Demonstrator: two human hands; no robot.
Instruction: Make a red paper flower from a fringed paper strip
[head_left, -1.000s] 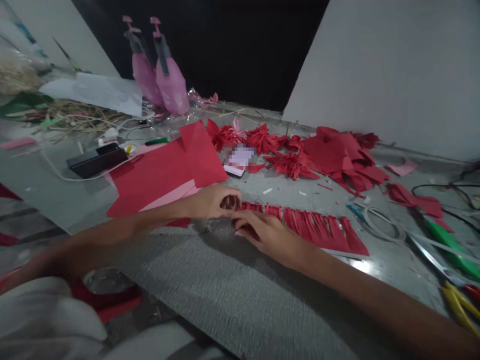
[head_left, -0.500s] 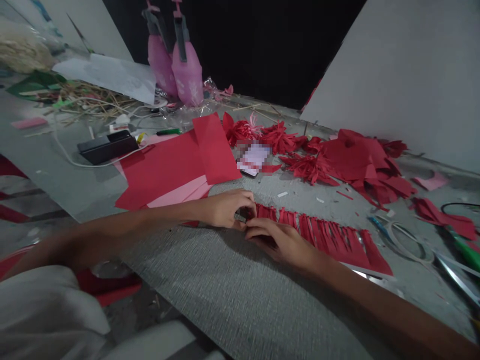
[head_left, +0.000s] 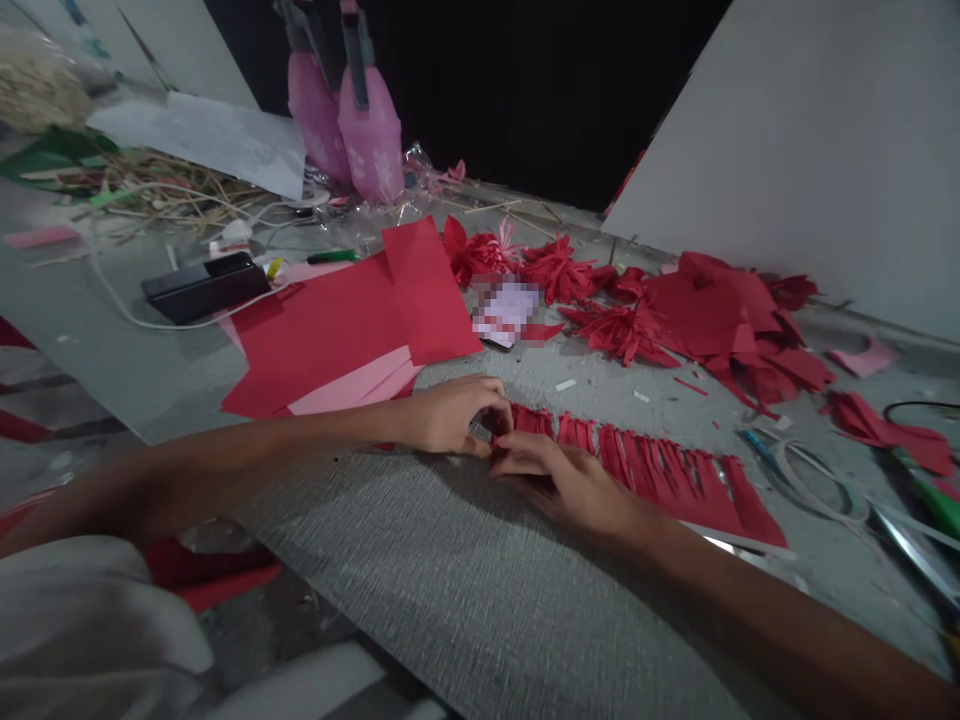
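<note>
Left hand (head_left: 452,415) and right hand (head_left: 576,488) together, pinching left end of fringed red strip (head_left: 664,468). Red sheet (head_left: 330,320) lies beyond left hand.

Free near tabletop (head_left: 442,580), tall bottles (head_left: 371,135) behind

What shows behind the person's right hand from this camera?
Fringed red paper shows just beyond the right hand, extending further right in the picture. Whatever the hand directly covers, including any paper there, cannot be seen.
</note>
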